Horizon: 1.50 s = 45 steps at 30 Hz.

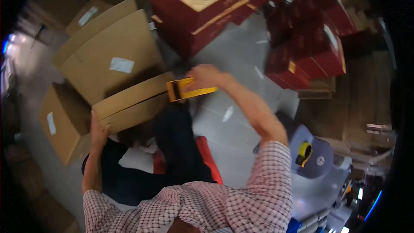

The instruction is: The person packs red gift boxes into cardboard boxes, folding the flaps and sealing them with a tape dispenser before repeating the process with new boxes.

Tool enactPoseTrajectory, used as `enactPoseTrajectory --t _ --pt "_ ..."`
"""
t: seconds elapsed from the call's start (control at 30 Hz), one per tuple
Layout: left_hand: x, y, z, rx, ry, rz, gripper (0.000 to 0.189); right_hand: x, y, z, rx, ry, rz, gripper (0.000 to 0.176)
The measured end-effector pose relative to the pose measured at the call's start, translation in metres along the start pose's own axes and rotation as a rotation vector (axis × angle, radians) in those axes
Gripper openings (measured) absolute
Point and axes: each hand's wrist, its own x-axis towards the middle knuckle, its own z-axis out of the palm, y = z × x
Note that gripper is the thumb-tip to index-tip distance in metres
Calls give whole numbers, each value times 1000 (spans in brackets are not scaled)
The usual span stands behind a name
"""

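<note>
A brown cardboard carton (137, 111) lies across my lap, with a dark seam running along its near face. My left hand (99, 130) grips its left end, thumb on the near face and fingers at the far side. My right hand (204, 77) is closed around a yellow tape dispenser (176, 90) with a black part, at the right end of the seam. Just beyond the carton, a large upright cardboard panel (114, 54) bears a white label (122, 65).
Another labelled brown box (64, 123) stands at the left. Dark red boxes (202, 8) are stacked ahead, with more red boxes (317, 51) at the right. A grey cap (321, 151) and a yellow-black tape measure (304, 154) lie to my right. White scraps dot the grey floor (241, 125).
</note>
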Motion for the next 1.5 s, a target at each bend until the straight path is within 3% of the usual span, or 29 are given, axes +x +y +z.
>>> enactPoseTrajectory --t 0.07,0.17,0.27,0.37,0.43,0.47,0.5,0.57,0.67,0.77,0.87,0.97,1.5 --pt "3 -2 -2 64 -44 -147 102 -25 41 -15 43 -21 102 57" --pt "4 1 -2 417 -68 -212 100 -39 82 -12 70 1 98 56" --pt "9 -23 3 583 -75 -139 94 -42 81 -16 144 -13 124 55" --pt "50 12 24 708 -61 104 79 -42 84 -19 144 16 98 55" --pt "114 55 62 594 -205 234 66 -41 85 -19 163 2 106 54" --pt "142 104 77 492 -290 313 57 -38 85 -21 167 -1 106 54" --pt "172 136 102 194 -333 249 54 -37 85 -22 145 -3 102 54" --pt "215 170 168 175 -362 402 50 -37 87 -23 105 0 103 55" --pt "220 202 168 163 -790 146 56 -40 88 -29 152 -3 79 55" --pt "208 197 172 133 -600 221 50 -36 84 -32 140 -3 102 55" --pt "209 205 169 141 -649 140 51 -27 94 -25 89 -24 86 56" --pt "214 191 180 126 -666 203 52 -27 87 -37 119 -88 141 57" --pt "207 213 172 209 -673 124 58 -13 113 -8 139 -41 163 67"
